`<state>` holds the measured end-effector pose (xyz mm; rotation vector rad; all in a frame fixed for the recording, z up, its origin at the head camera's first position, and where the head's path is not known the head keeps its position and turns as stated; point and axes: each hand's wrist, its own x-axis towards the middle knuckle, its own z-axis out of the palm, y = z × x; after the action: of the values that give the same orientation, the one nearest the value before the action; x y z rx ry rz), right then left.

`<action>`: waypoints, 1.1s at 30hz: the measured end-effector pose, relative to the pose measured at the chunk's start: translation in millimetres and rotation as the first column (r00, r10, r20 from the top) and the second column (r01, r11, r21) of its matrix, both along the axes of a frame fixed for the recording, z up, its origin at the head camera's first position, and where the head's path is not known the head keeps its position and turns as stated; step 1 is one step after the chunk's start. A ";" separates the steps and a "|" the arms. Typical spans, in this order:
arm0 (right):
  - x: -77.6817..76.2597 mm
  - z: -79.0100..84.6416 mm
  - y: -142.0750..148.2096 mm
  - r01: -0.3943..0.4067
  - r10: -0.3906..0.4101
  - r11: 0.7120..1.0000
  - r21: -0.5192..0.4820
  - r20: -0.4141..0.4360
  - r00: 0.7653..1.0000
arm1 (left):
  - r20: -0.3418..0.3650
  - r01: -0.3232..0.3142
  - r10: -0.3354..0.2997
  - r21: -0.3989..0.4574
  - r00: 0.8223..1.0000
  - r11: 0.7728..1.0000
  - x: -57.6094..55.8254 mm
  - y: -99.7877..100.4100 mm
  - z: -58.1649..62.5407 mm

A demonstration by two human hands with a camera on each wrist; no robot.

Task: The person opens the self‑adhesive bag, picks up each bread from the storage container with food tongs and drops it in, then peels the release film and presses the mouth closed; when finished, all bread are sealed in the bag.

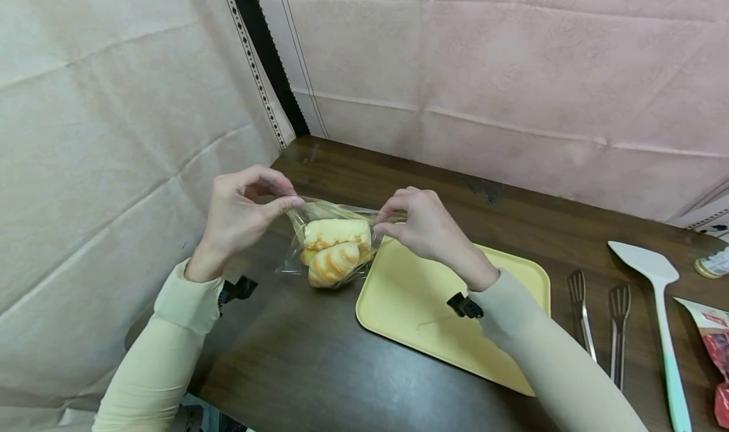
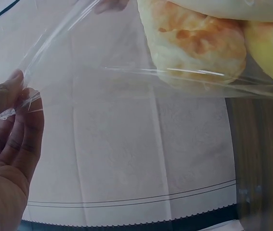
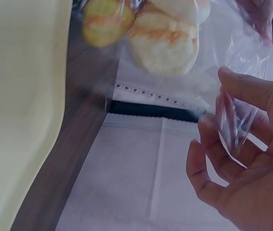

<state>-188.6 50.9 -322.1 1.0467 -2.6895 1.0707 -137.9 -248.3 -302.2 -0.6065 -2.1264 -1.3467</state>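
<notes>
A clear plastic bag (image 1: 292,264) holds several bread pieces: a pale roll with browned patches (image 1: 337,234), a striped bun (image 1: 335,264) and a yellow piece (image 3: 106,21) partly hidden behind them. My left hand (image 1: 242,207) pinches one upper corner of the bag between thumb and fingers. At the opposite corner, my right hand (image 1: 424,223) pinches the film, and in the right wrist view its thumb and index finger have the plastic folded between them. The bag's upper edge is stretched between both hands, just left of the yellow tray (image 1: 421,293).
Right of the tray lie two metal fork-like utensils (image 1: 578,290) (image 1: 619,305) and a white spatula with a green handle (image 1: 655,271). A small jar (image 1: 714,264) and a red package (image 1: 716,343) lie at the far right. Pale cloth (image 1: 484,71) hangs behind the dark wooden table (image 1: 319,356).
</notes>
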 end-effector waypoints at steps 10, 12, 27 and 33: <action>-2.2 -9.8 23.2 0.031 -0.027 0.996 -0.080 0.052 0.998 | -0.001 -0.047 0.047 0.043 0.999 0.998 4.0 -7.6 -0.7; 0.6 -11.5 24.2 0.035 -0.029 0.994 -0.100 0.057 0.998 | -0.003 -0.049 0.049 0.049 0.999 0.998 7.1 -10.6 -1.1; 27.3 -7.5 12.3 0.009 0.026 0.989 -0.145 0.243 0.970 | 0.010 0.030 -0.031 0.024 0.999 0.999 18.2 -32.1 12.0; 0.8 -18.1 1.3 0.102 -0.074 0.992 -0.073 0.322 0.944 | 0.253 -0.147 0.211 -0.249 0.944 0.957 -28.9 -37.3 4.0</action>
<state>-187.8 52.2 -340.2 0.7886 -2.8636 1.4385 -166.8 -285.6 -298.2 -0.3104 -2.5181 -1.1505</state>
